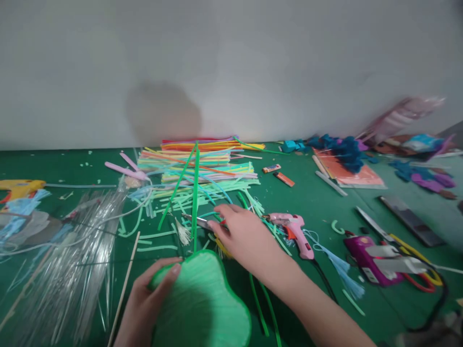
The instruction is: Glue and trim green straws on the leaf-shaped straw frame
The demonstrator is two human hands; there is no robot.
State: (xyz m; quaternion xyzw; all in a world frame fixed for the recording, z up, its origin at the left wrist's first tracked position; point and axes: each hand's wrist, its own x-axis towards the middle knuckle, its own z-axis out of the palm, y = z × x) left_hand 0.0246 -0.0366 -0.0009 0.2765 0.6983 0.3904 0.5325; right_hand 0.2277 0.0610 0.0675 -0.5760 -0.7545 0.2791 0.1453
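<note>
At the near side of the bench (304,205): left grip (152,289) closed on the upper-left edge of a green lobed panel (206,299), thumb on its face. Panel sits bottom centre, partly out of frame; cannot tell whether it rests on the bench or is held above it. Right grip (237,226) is beyond the panel's top edge, covering the handle end of the scissors (202,221). Fingers appear to touch them; cannot tell if the hand is closed on them.

Next out: 1 long green strip (196,193) crosses the scissor blades, lower end close to the panel. Join, if any, not resolvable. Risk: lifting the blades could drag or nick this strip, since the 2 overlap.

Just beside the right wrist: pink glue gun (298,231), nozzle towards that hand. Heat state unknown; if hot, a sideways sweep risks a burn. Its black cord (325,282) runs near the forearm and could snag, pulling the gun.

Farther: bundled coloured strips (213,171) and 2 lighters (284,179). A hot nozzle dragged into the strips might scorch them.
</note>
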